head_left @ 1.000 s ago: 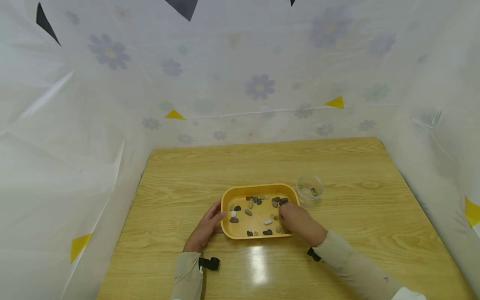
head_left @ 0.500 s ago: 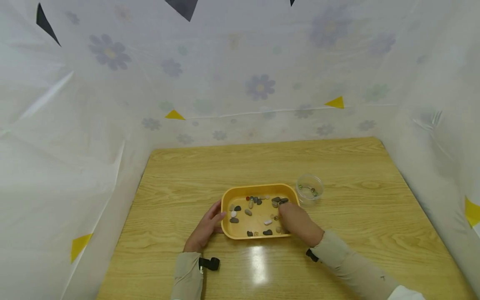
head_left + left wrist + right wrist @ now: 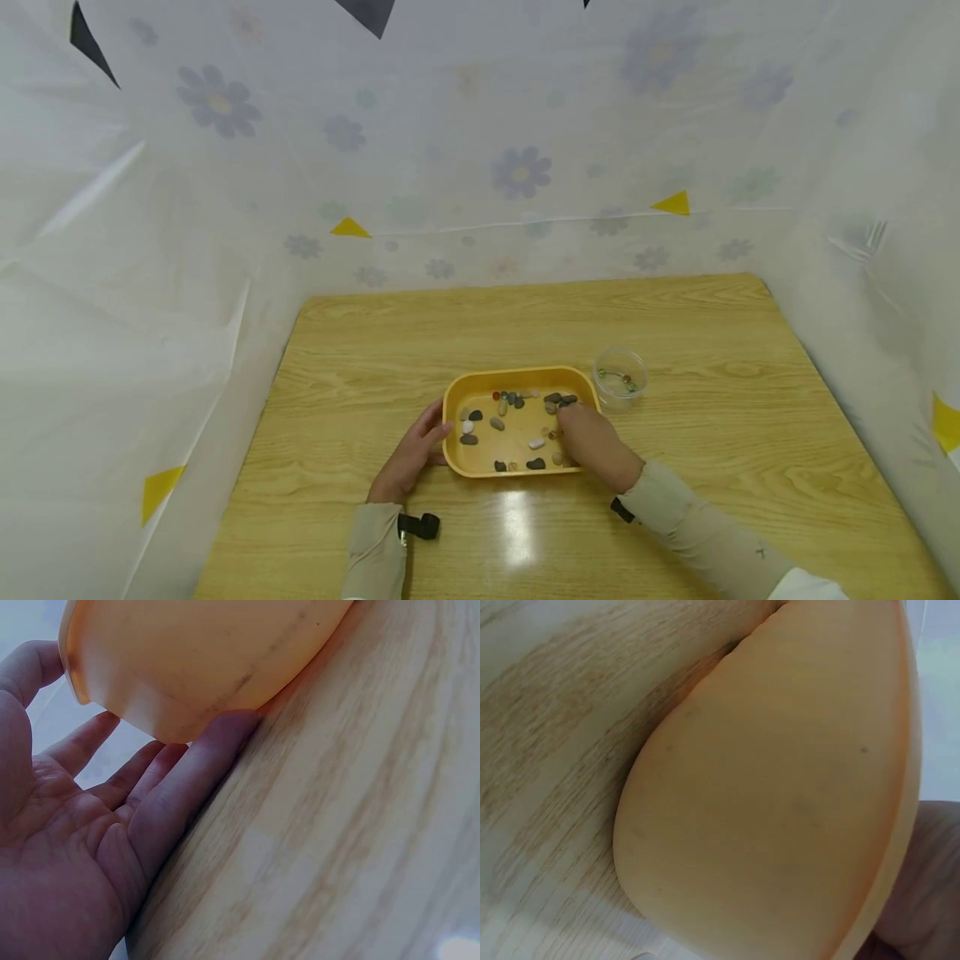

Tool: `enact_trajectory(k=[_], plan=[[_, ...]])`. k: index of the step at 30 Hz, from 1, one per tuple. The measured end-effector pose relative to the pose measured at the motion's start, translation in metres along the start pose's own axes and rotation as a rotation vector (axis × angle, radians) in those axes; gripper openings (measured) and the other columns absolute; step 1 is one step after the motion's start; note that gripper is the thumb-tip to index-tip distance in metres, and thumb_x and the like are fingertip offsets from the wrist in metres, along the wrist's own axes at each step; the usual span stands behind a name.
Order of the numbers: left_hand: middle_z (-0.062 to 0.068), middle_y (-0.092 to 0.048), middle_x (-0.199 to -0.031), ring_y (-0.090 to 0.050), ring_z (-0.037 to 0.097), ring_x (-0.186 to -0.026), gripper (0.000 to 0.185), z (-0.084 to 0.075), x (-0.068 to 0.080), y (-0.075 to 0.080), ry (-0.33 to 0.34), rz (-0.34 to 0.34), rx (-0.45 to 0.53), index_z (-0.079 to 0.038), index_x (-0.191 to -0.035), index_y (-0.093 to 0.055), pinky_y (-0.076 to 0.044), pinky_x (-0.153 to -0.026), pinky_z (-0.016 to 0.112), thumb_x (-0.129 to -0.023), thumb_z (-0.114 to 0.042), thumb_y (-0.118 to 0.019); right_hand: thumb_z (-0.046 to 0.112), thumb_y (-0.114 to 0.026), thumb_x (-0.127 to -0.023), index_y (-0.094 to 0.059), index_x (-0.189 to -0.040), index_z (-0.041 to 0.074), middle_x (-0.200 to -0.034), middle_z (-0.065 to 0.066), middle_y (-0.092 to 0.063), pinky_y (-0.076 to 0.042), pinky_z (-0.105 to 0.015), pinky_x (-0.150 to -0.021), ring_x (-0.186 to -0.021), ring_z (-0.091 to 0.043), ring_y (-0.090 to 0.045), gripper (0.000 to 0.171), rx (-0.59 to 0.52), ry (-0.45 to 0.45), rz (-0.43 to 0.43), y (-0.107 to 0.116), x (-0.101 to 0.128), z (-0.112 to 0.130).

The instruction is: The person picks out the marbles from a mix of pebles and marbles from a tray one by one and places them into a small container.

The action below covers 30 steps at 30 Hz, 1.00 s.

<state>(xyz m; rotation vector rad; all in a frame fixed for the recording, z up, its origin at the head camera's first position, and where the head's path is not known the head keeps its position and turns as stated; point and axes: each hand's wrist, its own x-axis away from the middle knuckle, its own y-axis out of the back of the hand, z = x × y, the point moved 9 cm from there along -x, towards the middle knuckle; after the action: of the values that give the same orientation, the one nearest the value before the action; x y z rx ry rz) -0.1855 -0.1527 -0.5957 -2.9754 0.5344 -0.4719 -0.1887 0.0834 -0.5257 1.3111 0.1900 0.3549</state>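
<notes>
Head view: yellow tray (image 3: 450,417) lies long axis left-right, holding pebbles (image 3: 497,423); left hand (image 3: 411,458) flat against its end; right hand (image 3: 592,442) inside, grip unclear; cup (image 3: 619,379) holds beads.

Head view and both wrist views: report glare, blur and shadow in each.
Head view: sharp, evenly lit, a white glare patch on the glossy wooden table just in front of the yellow plastic tray. Left wrist view: table grain soft, the left hand in shadow beside the tray. Right wrist view: the tray wall fills the frame, softly focused, no glare.
</notes>
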Motion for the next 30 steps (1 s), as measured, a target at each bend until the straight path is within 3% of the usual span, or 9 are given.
enact_trajectory(k=[13, 21, 26, 30], plan=[[0.008, -0.032, -0.146, -0.054, 0.03, -0.11, 0.051, -0.002, 0.0, -0.001, -0.033, 0.003, -0.007, -0.023, -0.146, -0.03, -0.055, -0.071, 0.046, -0.098, -0.026, -0.049, -0.003, -0.061, -0.081, -0.051, -0.057, 0.011, -0.061, -0.002, -0.051, -0.035, -0.026, -0.042, -0.05, -0.013, -0.042, 0.029, -0.068, -0.027, 0.034, -0.001, -0.001, -0.003], [0.007, -0.03, -0.147, -0.053, 0.031, -0.111, 0.052, -0.001, -0.001, -0.001, -0.011, 0.005, 0.01, -0.023, -0.146, -0.03, -0.055, -0.072, 0.046, -0.098, -0.026, -0.049, 0.0, -0.061, -0.08, -0.057, -0.064, 0.01, -0.06, 0.003, -0.048, -0.036, -0.025, -0.045, -0.051, -0.012, -0.041, 0.02, -0.172, -0.021, 0.072, 0.002, 0.002, -0.005], [0.01, -0.028, -0.148, -0.051, 0.035, -0.113, 0.052, -0.008, 0.003, -0.005, 0.008, 0.025, 0.028, -0.02, -0.147, -0.027, -0.054, -0.075, 0.048, -0.099, -0.022, -0.047, 0.005, -0.061, -0.086, -0.063, -0.077, 0.007, -0.062, 0.004, -0.048, -0.036, -0.022, -0.044, -0.051, -0.008, -0.041, 0.009, -0.241, 0.038, 0.039, 0.012, 0.002, -0.008], [0.011, -0.027, -0.148, -0.049, 0.036, -0.115, 0.053, -0.017, 0.008, -0.009, 0.021, 0.041, 0.028, -0.019, -0.148, -0.025, -0.053, -0.077, 0.05, -0.099, -0.021, -0.046, 0.007, -0.063, -0.086, -0.067, -0.087, 0.005, -0.07, 0.005, -0.053, -0.038, -0.02, -0.048, -0.056, -0.007, -0.042, 0.005, -0.215, 0.1, -0.061, 0.029, 0.002, -0.014]])
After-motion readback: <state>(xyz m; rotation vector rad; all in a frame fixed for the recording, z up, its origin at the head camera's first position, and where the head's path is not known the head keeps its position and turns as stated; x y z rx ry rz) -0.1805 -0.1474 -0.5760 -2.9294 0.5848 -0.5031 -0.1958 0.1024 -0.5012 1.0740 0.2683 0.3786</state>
